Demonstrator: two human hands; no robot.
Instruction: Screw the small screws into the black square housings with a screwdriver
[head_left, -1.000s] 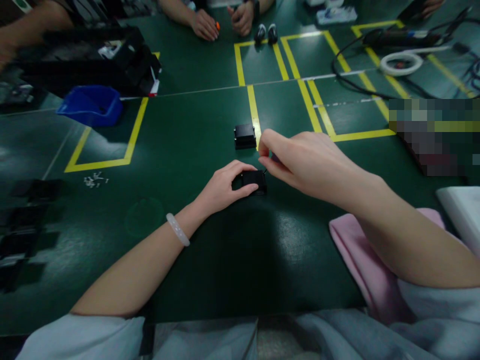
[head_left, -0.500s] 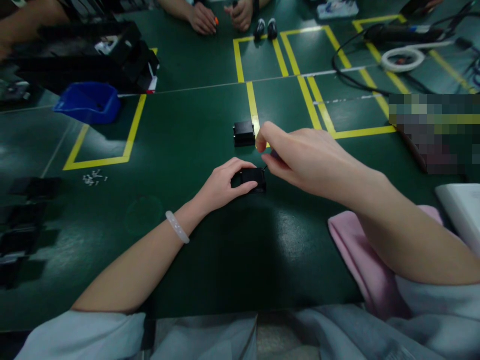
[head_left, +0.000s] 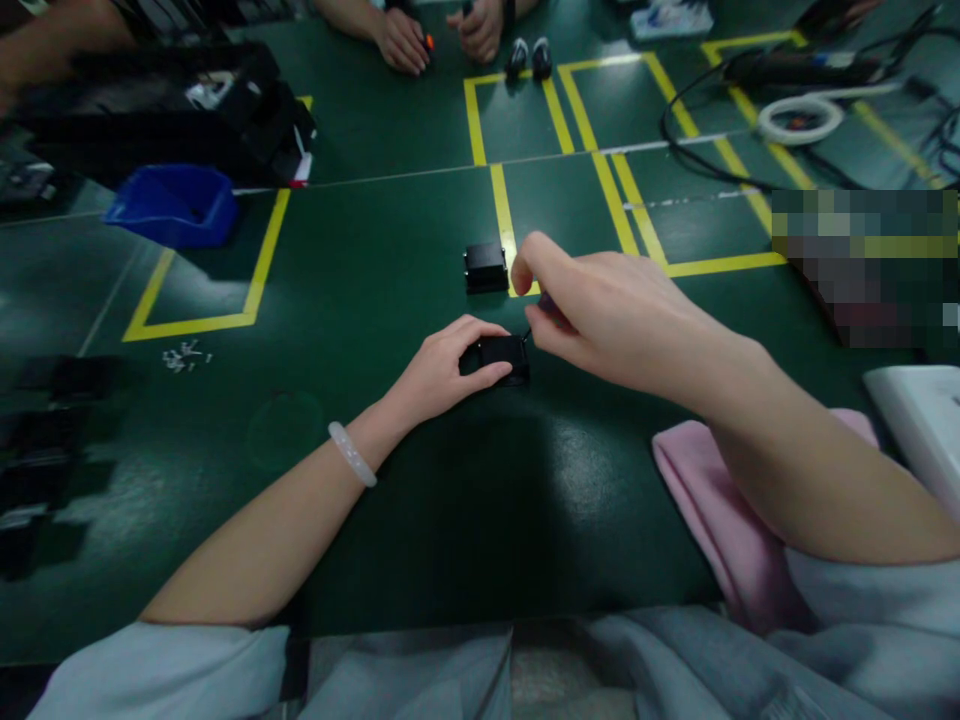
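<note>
On the green table in front of me lies a small black box-shaped part (head_left: 504,350). My left hand (head_left: 456,365) grips it from the left, with the thumb on the near side and the fingers on the far side. My right hand (head_left: 592,300) is closed round a dark handle, mostly hidden in the palm. From it a thin dark shaft, like a screwdriver (head_left: 528,335), slants down to the right end of the part. A second black box-shaped part (head_left: 486,267) stands just beyond, touched by neither hand.
Loose screws (head_left: 186,356) lie in a small pile at left, near several dark parts (head_left: 45,430). A blue bin (head_left: 176,205) is behind them. Pink cloth (head_left: 694,455) lies under my right forearm. Across the table are another person's hands (head_left: 405,42) and black cables (head_left: 675,130).
The whole view has shifted slightly. My right hand's knuckles sit a little higher, while its grip stays the same. The left hand still holds the black part in place.
</note>
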